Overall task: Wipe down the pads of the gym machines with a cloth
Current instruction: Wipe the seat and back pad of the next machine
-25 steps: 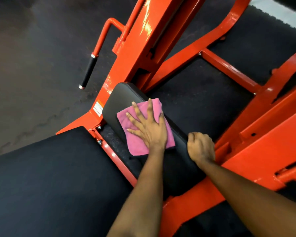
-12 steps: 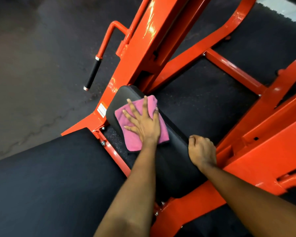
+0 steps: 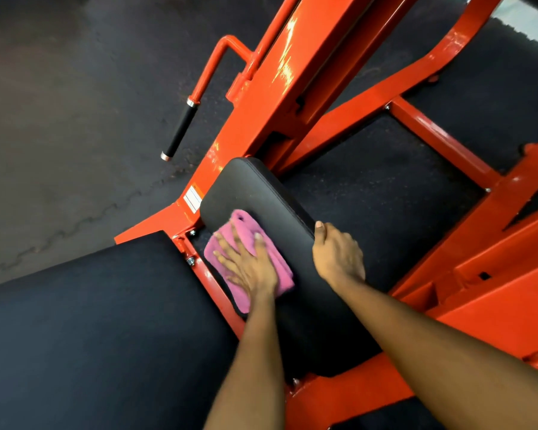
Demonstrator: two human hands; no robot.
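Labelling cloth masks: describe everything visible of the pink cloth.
The pink cloth looks like fuzzy microfibre, folded into a rough rectangle, layers showing at its right edge. It lies flat on the black pad, draping over the pad's left edge. The left hand presses on it with straight, spread fingers, hiding its middle. The right hand grips the pad, apart from it.

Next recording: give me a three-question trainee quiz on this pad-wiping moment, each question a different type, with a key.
1. True or false: the right hand grips the edge of the black vinyl pad.
2. What does the left hand press flat onto the pad? A) a folded pink cloth B) a yellow sponge C) a paper towel
3. Fill in: the machine's steel frame is painted ____.
Key: 1 true; 2 A; 3 orange.
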